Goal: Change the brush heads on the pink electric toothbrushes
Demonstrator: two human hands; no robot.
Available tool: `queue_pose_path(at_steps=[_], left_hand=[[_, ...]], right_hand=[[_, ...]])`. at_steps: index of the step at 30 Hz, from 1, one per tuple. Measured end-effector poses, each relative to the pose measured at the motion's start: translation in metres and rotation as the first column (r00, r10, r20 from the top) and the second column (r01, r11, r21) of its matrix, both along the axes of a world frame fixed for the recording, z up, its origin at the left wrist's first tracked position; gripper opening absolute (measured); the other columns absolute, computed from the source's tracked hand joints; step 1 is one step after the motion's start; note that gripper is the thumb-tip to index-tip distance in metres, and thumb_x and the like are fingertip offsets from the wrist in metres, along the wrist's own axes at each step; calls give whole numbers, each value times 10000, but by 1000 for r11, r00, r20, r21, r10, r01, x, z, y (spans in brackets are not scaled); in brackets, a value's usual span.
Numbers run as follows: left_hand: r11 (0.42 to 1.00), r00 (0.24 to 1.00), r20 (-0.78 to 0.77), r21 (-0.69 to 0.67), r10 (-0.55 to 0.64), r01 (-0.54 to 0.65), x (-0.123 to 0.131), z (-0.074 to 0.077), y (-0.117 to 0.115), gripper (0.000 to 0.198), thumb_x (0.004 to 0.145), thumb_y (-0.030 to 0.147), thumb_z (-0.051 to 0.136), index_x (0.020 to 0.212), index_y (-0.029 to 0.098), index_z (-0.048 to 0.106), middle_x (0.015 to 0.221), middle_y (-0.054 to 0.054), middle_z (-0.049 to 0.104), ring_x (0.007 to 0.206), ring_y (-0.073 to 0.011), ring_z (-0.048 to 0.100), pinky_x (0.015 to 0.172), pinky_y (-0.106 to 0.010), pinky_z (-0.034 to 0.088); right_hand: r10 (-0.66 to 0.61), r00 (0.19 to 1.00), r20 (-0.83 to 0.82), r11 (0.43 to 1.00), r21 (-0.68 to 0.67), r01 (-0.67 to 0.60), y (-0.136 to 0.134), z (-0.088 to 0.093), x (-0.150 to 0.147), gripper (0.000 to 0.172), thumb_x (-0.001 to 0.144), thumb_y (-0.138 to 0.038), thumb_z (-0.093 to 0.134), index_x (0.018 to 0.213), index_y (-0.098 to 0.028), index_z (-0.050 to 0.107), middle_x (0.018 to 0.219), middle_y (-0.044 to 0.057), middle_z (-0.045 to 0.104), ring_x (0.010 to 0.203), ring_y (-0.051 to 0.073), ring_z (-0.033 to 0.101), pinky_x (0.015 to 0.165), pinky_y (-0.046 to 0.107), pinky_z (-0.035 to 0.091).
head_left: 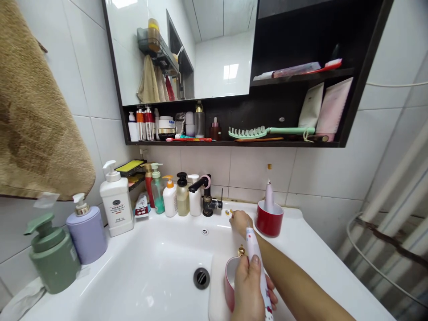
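My left hand [249, 285] is wrapped around a white patterned electric toothbrush handle [253, 245], held upright with its bare metal shaft at the top. My right hand [240, 221] reaches past it to the back ledge of the sink, fingertips pinched on a small yellow-tipped piece [231, 211]. Another small yellowish piece [227, 212] lies close by on the ledge. To the right of that hand stands a red cup [269, 223] holding a pink electric toothbrush [269, 196]. A second cup [228, 285], pinkish red with a gold ornament, is partly hidden behind my left hand.
The white sink basin [150, 267] has a dark drain [201, 278] and a black faucet [207, 200]. Several pump bottles line the left rim, including a green one [53, 258]. Above hangs a dark mirror cabinet [234, 143] with toiletries. A brown towel [40, 116] hangs at left.
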State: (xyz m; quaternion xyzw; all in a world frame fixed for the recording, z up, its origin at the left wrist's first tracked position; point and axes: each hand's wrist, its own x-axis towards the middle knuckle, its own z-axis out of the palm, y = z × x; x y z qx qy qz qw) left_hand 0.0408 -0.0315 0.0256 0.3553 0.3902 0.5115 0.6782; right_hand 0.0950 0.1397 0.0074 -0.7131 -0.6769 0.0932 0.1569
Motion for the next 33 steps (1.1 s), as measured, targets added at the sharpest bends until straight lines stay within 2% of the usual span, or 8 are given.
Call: queue_pose_path(at_steps=[9,14,19,23,24,25,27,33], left_hand=[[999,998,-25,7,-50,50,-3,7,-3,468,538,609,344,705,172,329,457,60,395,317,-38,342,329,-174,235],[990,985,-124,49,-124,130,2,-3,-8,433,569,589,321,694,175,314,455,61,389,307,-39,336,310,-171,220],[959,934,-262,78,-244,273,10,-15,-19,366,612,543,312,658,180,303,446,63,397,288,-33,333,289,-156,204],[923,890,-317,92,-328,373,13,-23,-27,359,625,538,301,661,181,292,444,65,405,287,-34,332,284,-155,213],[915,883,-321,100,-343,391,13,-25,-27,366,621,544,303,664,181,290,450,65,408,291,-33,337,287,-154,216],[909,878,-325,106,-351,403,13,-27,-28,375,617,551,303,667,180,289,455,65,408,295,-32,340,289,-154,216],[904,870,-333,102,-363,416,14,-30,-27,390,608,564,305,668,179,289,460,67,407,300,-31,346,291,-153,213],[915,869,-354,76,-346,396,15,-33,-24,390,598,568,320,654,183,291,450,69,411,296,-35,348,285,-151,209]], right_hand=[[-94,962,-257,995,8,99,-2,3,12,245,727,-261,383,942,-161,447,981,56,466,822,136,471,693,332,389],[-38,812,-582,991,80,103,-42,23,17,226,697,-282,409,842,-140,509,822,49,546,723,128,503,609,261,404],[-29,545,-838,982,77,171,-119,42,54,215,647,-329,418,721,-159,526,587,0,545,496,86,489,445,200,387],[-19,-3,-1000,974,-19,226,-161,41,79,119,552,-261,562,607,-182,493,487,-49,484,447,49,456,415,154,376],[-17,-102,-995,976,-39,215,-166,40,82,127,538,-245,580,588,-178,485,477,-52,478,441,44,456,412,148,377],[-15,-143,-990,979,-44,200,-168,38,84,134,538,-243,585,580,-174,478,475,-52,479,439,43,459,409,145,380],[-8,-149,-989,986,-32,163,-170,37,84,146,551,-258,580,581,-170,468,478,-48,485,437,46,469,403,147,385],[5,-42,-999,994,0,114,-170,37,81,203,568,-307,560,541,-170,413,425,-61,441,379,48,452,386,165,394]])
